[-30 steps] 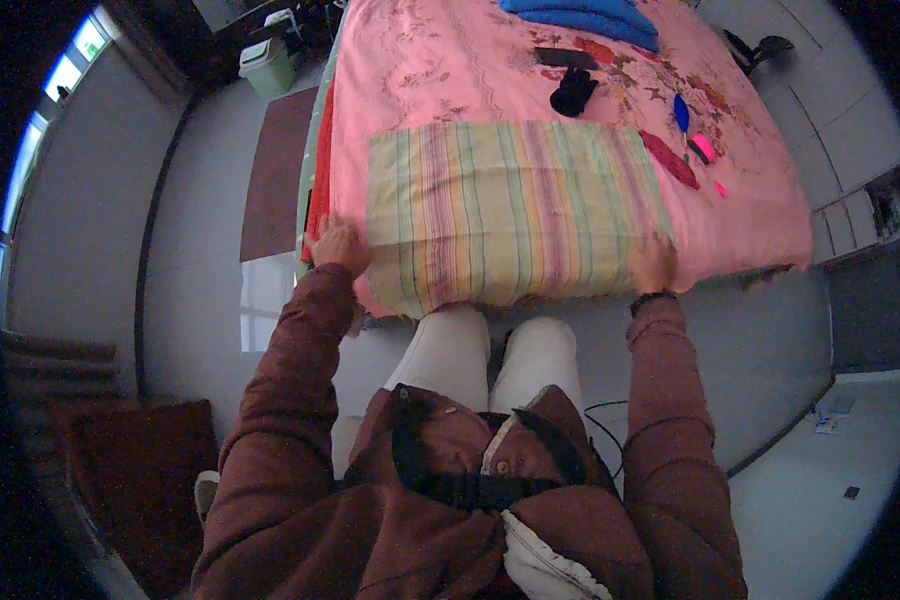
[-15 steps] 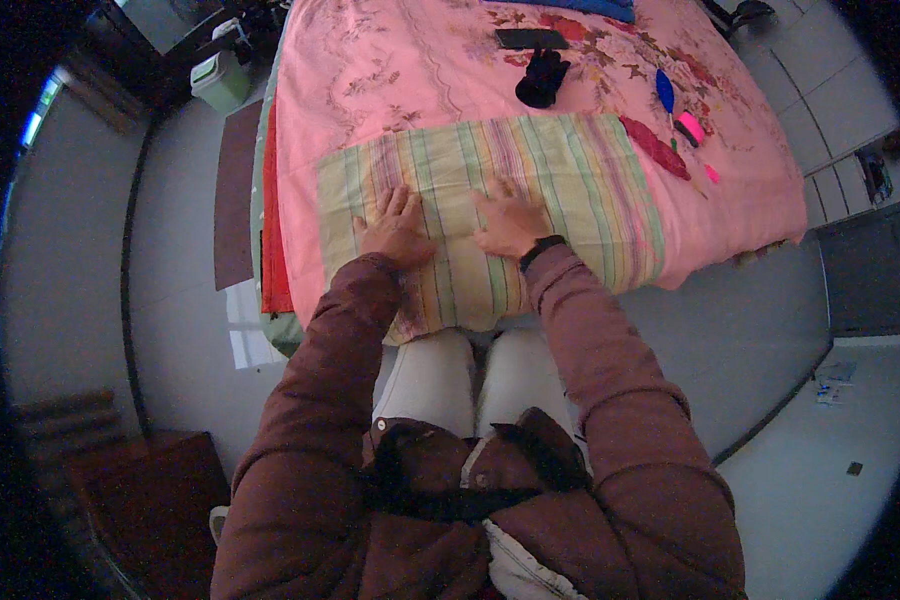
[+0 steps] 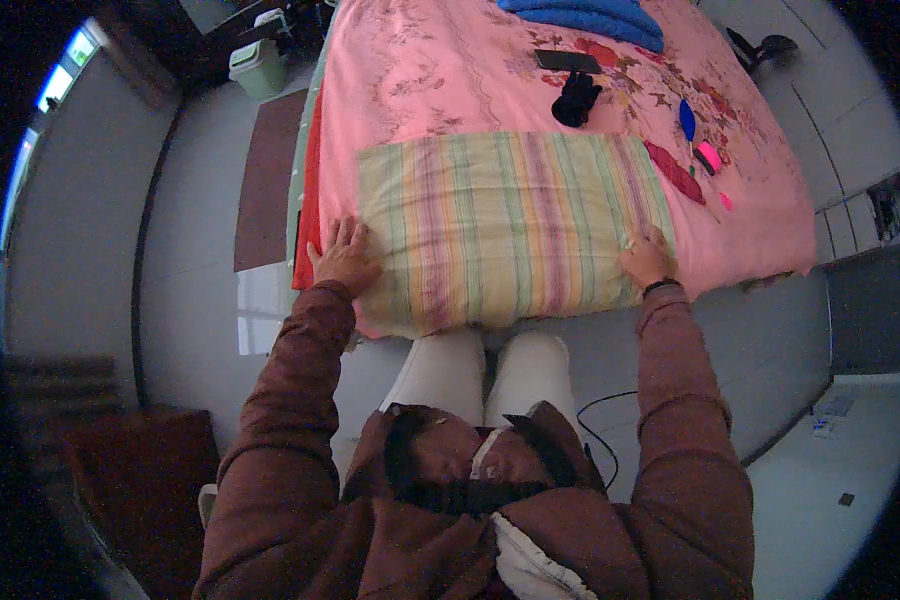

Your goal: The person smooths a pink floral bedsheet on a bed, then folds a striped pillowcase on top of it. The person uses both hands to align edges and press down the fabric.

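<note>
A striped cloth (image 3: 490,225) in yellow, green and purple lies spread along the near edge of the bed, its front side hanging slightly over. My left hand (image 3: 347,262) rests flat at the cloth's left edge, fingers apart, partly on the pink bedspread (image 3: 400,70). At the right edge, my right hand (image 3: 650,260) has its fingers curled against the cloth and appears to grip it. Beyond the cloth lie a black bundle (image 3: 576,98), glove-like in shape, and a dark flat rectangular thing (image 3: 567,61).
On the bed's right lie a blue leaf-shaped thing (image 3: 687,120), a pink-and-black piece (image 3: 708,157) and a dark red flat piece (image 3: 675,170). A folded blue quilt (image 3: 590,18) is at the far side. A pale green bin (image 3: 257,70) stands on the floor at far left.
Both hands have moved apart, from the middle of the cloth to its left and right edges. The right fingers, spread before, are now curled. The view has shifted slightly.
</note>
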`<control>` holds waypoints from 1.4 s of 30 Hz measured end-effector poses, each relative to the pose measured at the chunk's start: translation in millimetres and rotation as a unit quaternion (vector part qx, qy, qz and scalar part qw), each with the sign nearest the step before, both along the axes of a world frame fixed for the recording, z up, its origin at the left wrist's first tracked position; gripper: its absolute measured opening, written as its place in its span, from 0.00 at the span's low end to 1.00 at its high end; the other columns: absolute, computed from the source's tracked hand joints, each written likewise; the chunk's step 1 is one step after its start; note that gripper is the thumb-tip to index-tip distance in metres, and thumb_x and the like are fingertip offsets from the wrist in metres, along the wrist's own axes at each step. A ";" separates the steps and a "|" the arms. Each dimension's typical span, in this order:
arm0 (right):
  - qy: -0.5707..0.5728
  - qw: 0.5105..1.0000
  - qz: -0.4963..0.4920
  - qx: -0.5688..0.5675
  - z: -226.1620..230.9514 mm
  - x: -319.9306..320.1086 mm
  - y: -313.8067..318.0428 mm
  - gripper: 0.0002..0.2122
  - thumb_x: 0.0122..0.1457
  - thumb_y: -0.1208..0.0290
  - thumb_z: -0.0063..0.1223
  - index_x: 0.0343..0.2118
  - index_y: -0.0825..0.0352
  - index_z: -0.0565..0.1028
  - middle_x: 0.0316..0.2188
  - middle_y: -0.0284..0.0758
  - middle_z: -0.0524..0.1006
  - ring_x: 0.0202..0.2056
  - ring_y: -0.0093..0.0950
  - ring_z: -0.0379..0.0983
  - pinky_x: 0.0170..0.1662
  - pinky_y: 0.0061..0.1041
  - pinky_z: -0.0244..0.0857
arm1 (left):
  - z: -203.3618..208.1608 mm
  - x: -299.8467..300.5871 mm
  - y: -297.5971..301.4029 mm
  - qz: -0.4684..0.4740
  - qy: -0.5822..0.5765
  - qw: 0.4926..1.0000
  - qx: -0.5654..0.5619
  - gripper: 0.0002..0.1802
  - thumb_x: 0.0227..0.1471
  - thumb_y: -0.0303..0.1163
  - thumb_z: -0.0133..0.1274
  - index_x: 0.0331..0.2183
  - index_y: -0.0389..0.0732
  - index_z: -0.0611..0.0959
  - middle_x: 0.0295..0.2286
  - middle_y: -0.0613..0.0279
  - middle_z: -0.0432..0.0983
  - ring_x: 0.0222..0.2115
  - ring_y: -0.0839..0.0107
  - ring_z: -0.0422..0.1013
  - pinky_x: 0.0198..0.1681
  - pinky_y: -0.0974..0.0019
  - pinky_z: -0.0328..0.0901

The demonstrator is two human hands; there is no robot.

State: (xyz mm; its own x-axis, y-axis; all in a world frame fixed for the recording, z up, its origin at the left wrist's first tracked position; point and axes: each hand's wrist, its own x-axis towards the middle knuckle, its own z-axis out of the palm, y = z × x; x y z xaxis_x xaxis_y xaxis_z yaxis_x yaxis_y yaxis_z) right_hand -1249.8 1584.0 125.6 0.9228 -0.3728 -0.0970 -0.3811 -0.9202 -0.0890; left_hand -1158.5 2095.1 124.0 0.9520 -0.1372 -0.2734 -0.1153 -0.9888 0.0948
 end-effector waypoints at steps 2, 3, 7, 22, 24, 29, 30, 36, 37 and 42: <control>0.051 0.998 -0.028 -0.014 12.1 -4.2 0.9 0.31 0.52 0.57 0.48 0.62 0.56 0.66 0.62 0.46 0.62 0.64 0.46 0.55 0.63 0.54 0.51 | 2.0 -1.0 14.0 0.000 -0.007 1.000 0.021 0.39 0.50 0.47 0.51 0.63 0.52 0.64 0.67 0.57 0.47 0.69 0.57 0.41 0.64 0.25 0.38; 0.107 0.991 -0.061 -0.049 18.6 -4.5 3.6 0.31 0.52 0.57 0.48 0.62 0.56 0.67 0.61 0.46 0.63 0.63 0.46 0.56 0.63 0.54 0.51 | 2.0 0.0 20.7 -0.003 -0.009 0.999 0.040 0.39 0.50 0.47 0.51 0.63 0.51 0.64 0.67 0.56 0.48 0.69 0.57 0.42 0.63 0.25 0.38; -0.008 0.994 0.001 -0.105 18.6 -1.4 58.7 0.27 0.50 0.58 0.53 0.55 0.63 0.73 0.58 0.48 0.66 0.59 0.49 0.62 0.60 0.57 0.54 | -5.3 1.6 17.5 0.038 -0.021 0.995 0.085 0.35 0.52 0.44 0.49 0.59 0.42 0.68 0.65 0.47 0.51 0.67 0.54 0.47 0.61 0.24 0.44; -0.138 0.958 0.236 -0.086 -46.3 -43.0 180.2 0.22 0.57 0.63 0.49 0.55 0.60 0.73 0.65 0.43 0.60 0.65 0.47 0.54 0.60 0.61 0.52 | -40.8 -79.2 -41.2 -0.094 -0.122 0.982 -0.109 0.38 0.51 0.55 0.54 0.60 0.51 0.68 0.66 0.58 0.50 0.67 0.52 0.45 0.59 0.19 0.38; -0.157 0.958 0.223 -0.083 -53.0 -46.3 147.9 0.22 0.56 0.62 0.50 0.54 0.61 0.73 0.65 0.44 0.59 0.65 0.49 0.53 0.61 0.60 0.52 | -43.8 -81.1 -31.1 -0.081 -0.134 0.984 -0.086 0.38 0.50 0.56 0.55 0.59 0.51 0.68 0.66 0.59 0.50 0.68 0.52 0.45 0.59 0.19 0.38; -0.159 0.969 0.177 -0.070 -65.2 -59.3 88.4 0.25 0.55 0.61 0.52 0.56 0.66 0.72 0.67 0.47 0.56 0.65 0.50 0.52 0.63 0.58 0.50 | -41.6 -91.4 4.8 -0.034 -0.117 0.991 -0.056 0.38 0.49 0.53 0.56 0.59 0.52 0.69 0.67 0.58 0.48 0.68 0.53 0.42 0.61 0.21 0.38; -0.136 0.976 0.159 -0.066 -66.7 -61.2 77.6 0.25 0.55 0.61 0.52 0.57 0.66 0.71 0.66 0.47 0.56 0.66 0.50 0.52 0.63 0.59 0.49 | -40.7 -93.7 13.0 -0.019 -0.114 0.991 -0.068 0.38 0.49 0.53 0.56 0.59 0.52 0.69 0.67 0.58 0.46 0.68 0.53 0.41 0.61 0.22 0.37; -0.126 0.978 0.131 -0.098 -70.4 -61.4 21.2 0.28 0.54 0.63 0.52 0.59 0.65 0.69 0.64 0.51 0.59 0.66 0.49 0.52 0.66 0.52 0.49 | -36.3 -103.2 42.7 0.011 -0.135 0.989 -0.059 0.35 0.52 0.51 0.53 0.60 0.54 0.68 0.67 0.55 0.48 0.68 0.51 0.42 0.61 0.20 0.38; -0.122 0.978 0.122 -0.116 -69.2 -62.1 15.1 0.28 0.54 0.64 0.53 0.59 0.66 0.69 0.64 0.51 0.59 0.66 0.49 0.52 0.66 0.50 0.49 | -35.5 -103.7 44.8 0.018 -0.141 0.987 -0.073 0.34 0.53 0.50 0.53 0.60 0.55 0.68 0.67 0.55 0.48 0.68 0.51 0.43 0.60 0.20 0.38; -0.061 0.993 0.066 -0.081 -45.3 -51.1 9.6 0.27 0.51 0.70 0.52 0.57 0.67 0.70 0.59 0.52 0.65 0.58 0.51 0.62 0.60 0.43 0.59 | -27.6 -94.2 43.5 0.022 -0.118 0.992 -0.032 0.33 0.53 0.50 0.54 0.59 0.55 0.70 0.65 0.51 0.51 0.67 0.50 0.45 0.60 0.20 0.41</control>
State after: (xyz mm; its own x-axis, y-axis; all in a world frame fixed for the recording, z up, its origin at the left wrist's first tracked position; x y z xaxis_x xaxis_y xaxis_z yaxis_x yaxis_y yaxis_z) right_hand -1301.0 1593.6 80.3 0.9660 -0.2490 0.0690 -0.2512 -0.9676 0.0258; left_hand -1252.7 2138.6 96.4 0.9940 -0.1037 -0.0352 -0.0983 -0.9863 0.1326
